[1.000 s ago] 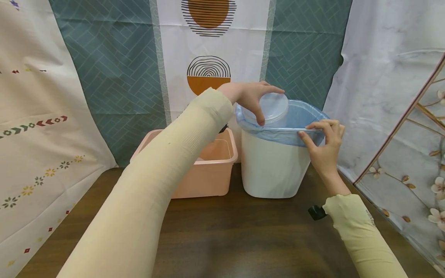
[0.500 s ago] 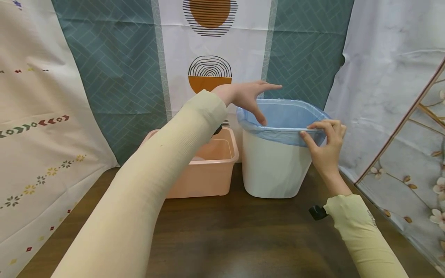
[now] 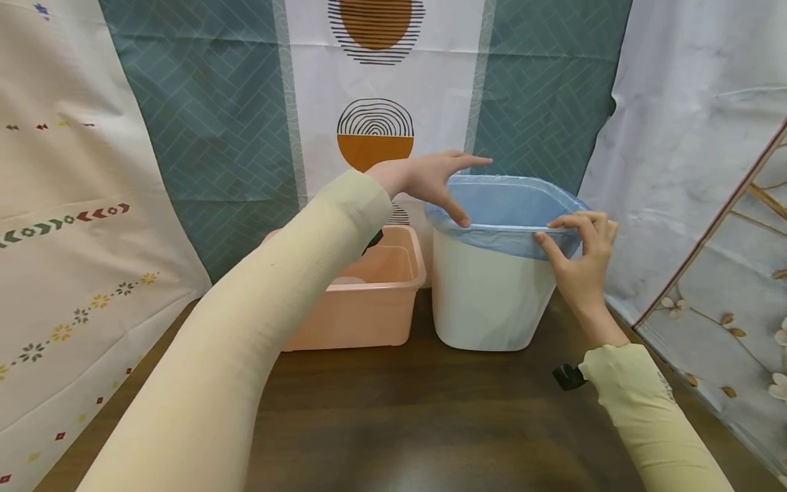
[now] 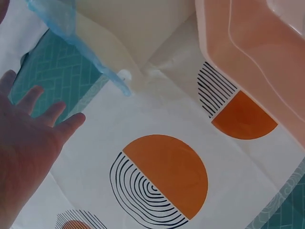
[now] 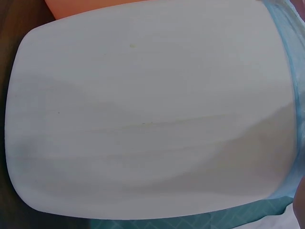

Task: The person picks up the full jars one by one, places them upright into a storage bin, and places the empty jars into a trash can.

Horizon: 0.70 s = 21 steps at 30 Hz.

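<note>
A white trash bin (image 3: 492, 301) stands upright on the table, a blue bin liner (image 3: 504, 239) folded over its rim. At the rim's front right corner, my right hand (image 3: 581, 263) pinches the liner edge between thumb and fingers. My left hand (image 3: 427, 179) hovers by the bin's left rim, fingers spread and holding nothing; the left wrist view shows the hand (image 4: 28, 138) with its fingers apart. The bin's lower inside is hidden. In the right wrist view the bin's white side (image 5: 147, 109) fills most of the picture.
Left of the bin stands a peach plastic basin (image 3: 363, 318), partly hidden by my left sleeve (image 3: 264, 301), with a pale item (image 3: 348, 280) inside. Both stand on a dark wooden table (image 3: 393, 410). A patterned curtain (image 3: 535, 89) hangs close behind them.
A clear round plastic container, held by my left hand over the bin a second ago, has been let go and is out of sight. That hand has drawn slightly left; the right keeps its grip.
</note>
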Available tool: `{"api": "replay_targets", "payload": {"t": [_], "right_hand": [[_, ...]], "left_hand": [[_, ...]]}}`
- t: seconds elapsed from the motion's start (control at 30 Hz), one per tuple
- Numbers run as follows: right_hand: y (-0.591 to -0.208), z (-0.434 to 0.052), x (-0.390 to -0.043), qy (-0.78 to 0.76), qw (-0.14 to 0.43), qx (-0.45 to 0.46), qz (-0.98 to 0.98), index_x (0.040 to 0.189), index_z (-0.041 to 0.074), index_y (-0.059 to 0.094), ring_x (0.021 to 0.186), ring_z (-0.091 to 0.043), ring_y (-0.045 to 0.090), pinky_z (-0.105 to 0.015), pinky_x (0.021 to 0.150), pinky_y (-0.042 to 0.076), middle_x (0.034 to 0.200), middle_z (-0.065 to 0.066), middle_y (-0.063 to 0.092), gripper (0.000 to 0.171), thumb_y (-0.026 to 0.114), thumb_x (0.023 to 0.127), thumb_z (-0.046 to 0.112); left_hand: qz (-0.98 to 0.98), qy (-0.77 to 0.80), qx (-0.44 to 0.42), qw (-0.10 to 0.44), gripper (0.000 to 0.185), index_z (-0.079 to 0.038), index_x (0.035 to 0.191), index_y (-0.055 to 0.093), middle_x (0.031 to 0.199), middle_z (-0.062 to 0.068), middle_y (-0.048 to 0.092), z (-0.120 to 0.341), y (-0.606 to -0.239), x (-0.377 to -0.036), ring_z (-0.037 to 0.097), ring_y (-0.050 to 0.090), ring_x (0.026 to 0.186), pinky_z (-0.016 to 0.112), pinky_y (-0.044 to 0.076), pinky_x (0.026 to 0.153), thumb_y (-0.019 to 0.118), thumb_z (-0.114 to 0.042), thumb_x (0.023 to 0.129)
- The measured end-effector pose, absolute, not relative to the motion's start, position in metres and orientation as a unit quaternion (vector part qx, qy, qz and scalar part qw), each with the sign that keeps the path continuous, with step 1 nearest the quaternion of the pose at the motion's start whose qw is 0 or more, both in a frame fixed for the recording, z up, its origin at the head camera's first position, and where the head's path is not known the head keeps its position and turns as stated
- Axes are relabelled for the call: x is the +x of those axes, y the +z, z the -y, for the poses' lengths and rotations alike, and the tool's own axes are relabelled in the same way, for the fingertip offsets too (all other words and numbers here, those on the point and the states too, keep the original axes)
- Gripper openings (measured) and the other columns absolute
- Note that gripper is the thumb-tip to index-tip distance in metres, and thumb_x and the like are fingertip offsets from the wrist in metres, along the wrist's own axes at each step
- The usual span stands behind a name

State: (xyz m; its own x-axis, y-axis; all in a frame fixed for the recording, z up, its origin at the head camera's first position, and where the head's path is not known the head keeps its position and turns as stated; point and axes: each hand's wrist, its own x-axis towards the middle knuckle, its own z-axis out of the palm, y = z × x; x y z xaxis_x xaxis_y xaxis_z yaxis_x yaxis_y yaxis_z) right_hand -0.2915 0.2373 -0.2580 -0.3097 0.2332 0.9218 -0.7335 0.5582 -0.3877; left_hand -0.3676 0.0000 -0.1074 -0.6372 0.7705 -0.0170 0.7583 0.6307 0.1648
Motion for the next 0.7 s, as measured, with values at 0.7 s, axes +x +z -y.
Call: {"api": "replay_targets", "payload": {"t": [0.7], "right_hand": [[-0.254, -0.244, -0.280, 0.401, 0.529, 0.173, 0.728, 0.095, -0.010, 0.064, 0.102, 0.005, 0.030, -0.017, 0.093, 0.019, 0.098, 0.027, 0.043, 0.020, 0.074, 0.078, -0.006]], "left_hand": [[-0.868, 0.165, 0.467, -0.033, 0.075, -0.035, 0.158, 0.018, 0.168, -0.001, 0.006, 0.067, -0.187, -0.316, 0.026, 0.002, 0.156, 0.055, 0.011, 0.124, 0.059, -0.047, 0.096]]}}
